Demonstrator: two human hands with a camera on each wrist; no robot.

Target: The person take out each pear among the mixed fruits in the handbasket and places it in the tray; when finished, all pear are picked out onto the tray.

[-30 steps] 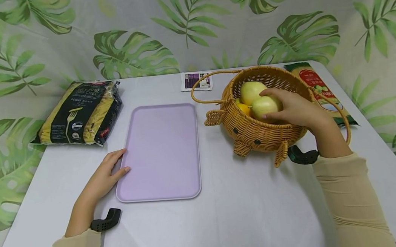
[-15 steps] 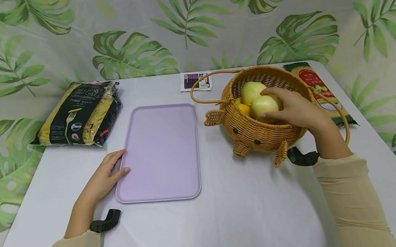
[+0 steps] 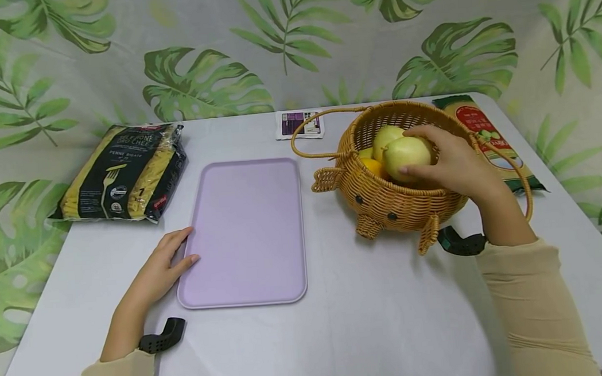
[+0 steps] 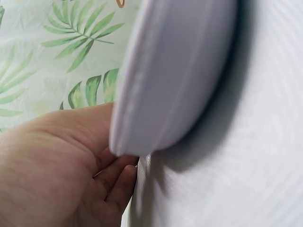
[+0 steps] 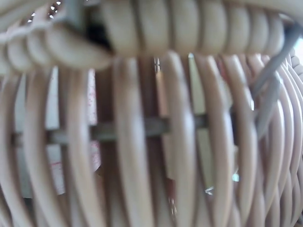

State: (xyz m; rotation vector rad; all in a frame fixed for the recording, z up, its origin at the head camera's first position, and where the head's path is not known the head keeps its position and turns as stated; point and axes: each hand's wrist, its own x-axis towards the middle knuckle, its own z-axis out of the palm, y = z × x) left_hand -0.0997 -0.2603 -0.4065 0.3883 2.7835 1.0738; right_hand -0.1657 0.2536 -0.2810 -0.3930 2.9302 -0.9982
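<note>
Head view shows the person's right hand [image 3: 455, 164] reaching into a honey-brown woven wicker basket with an animal face [image 3: 403, 213], its thumb and fingers holding a pale yellow-green round fruit [image 3: 408, 159] in the basket's mouth. Behind that fruit, partly covered by it, is another pale green round fruit [image 3: 387, 137], and beside the 2 lie a smooth orange-yellow fruit [image 3: 373, 167] and a yellow-green piece [image 3: 365, 153], mostly hidden. At the left side of a flat lilac rectangular tray with rounded corners [image 3: 247, 231], the left hand [image 3: 156, 271] is relaxed, thumb over the rim and fingers at the edge; how firmly it presses, I cannot tell. Left wrist view shows those fingertips against the tray's side, close to the white-covered table [image 3: 341, 335]. Right wrist view is filled by wicker strands, so the grip cannot be judged there. Left of the tray lies a black-and-yellow plastic bag of penne [image 3: 119, 176]; a small white-and-purple packet [image 3: 289, 122] rests behind, near a basket handle, and a tan, red and green packet [image 3: 475, 121] lies right of the basket.
</note>
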